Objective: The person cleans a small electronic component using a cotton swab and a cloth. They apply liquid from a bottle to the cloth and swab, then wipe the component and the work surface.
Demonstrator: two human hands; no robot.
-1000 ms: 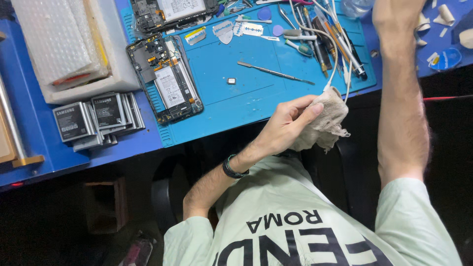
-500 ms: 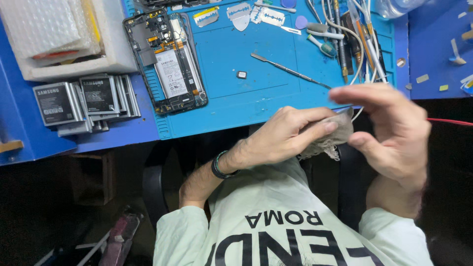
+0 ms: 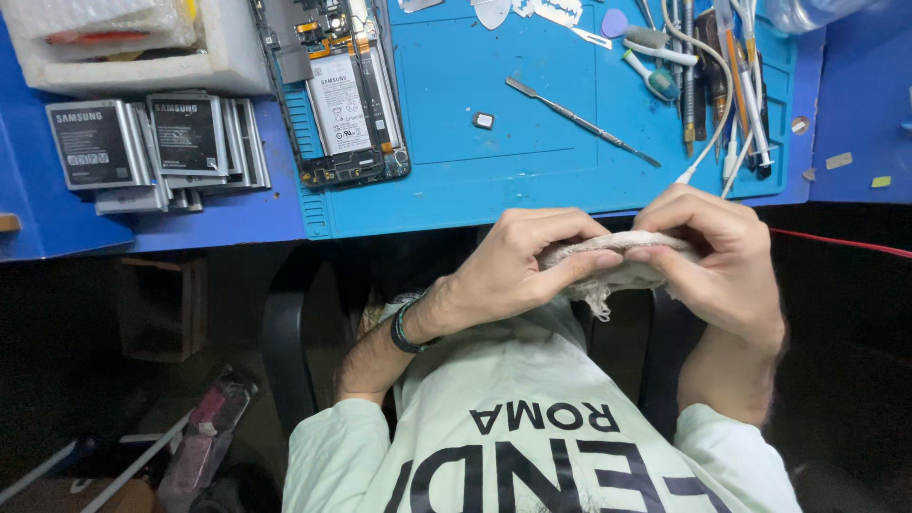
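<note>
head view: left hand [image 3: 513,275] and right hand [image 3: 717,261] both clutch beige cloth [image 3: 608,261].

Both the left hand [image 3: 503,275] and right hand [image 3: 717,256] pinch a beige cloth [image 3: 608,261] below the blue mat [image 3: 494,171].

Beige cloth pad [image 3: 613,258] pinched between two hands, just off the near edge of the blue mat [image 3: 532,180].

Small, off-white, coarse-woven and grubby, folded into a flattish wad lying roughly level, long side from 9 to 3 o'clock. Frayed threads hanging from the lower edge toward 6 o'clock. Gripped at the 9 o'clock end by the left hand [image 3: 513,275], thumb along the underside, and at the 3 o'clock end by the right hand [image 3: 717,261], fingers curled over the top. Held in the air above a pale shirt.
</note>
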